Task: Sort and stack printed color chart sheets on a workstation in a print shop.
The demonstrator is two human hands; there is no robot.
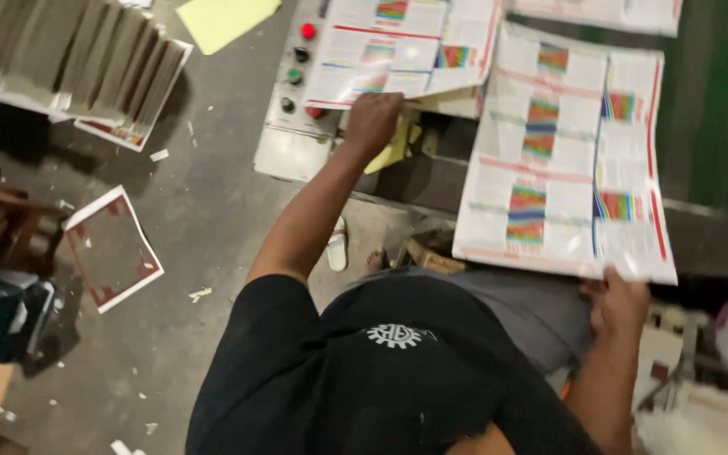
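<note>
Above lap, large printed sheet (566,152) lay long axis away from body; right hand (621,303) pinched near edge; left hand (372,122) gripped second sheet (398,50) beside control panel (292,93).

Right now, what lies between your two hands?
In the head view, between the left hand and right hand lies the big printed sheet with rainbow-coloured blocks, which the right hand grips.

A large printed sheet (568,152), white with red borders and rainbow-striped blocks, lies on the machine bed, its near edge overhanging the bed's front edge. A second like sheet (402,46) lies at the bed's far left, partly over the control panel. A third (608,13) shows at the far edge. On the floor lie a red-cornered white sheet (111,248) and a plain yellow sheet (225,18).
</note>
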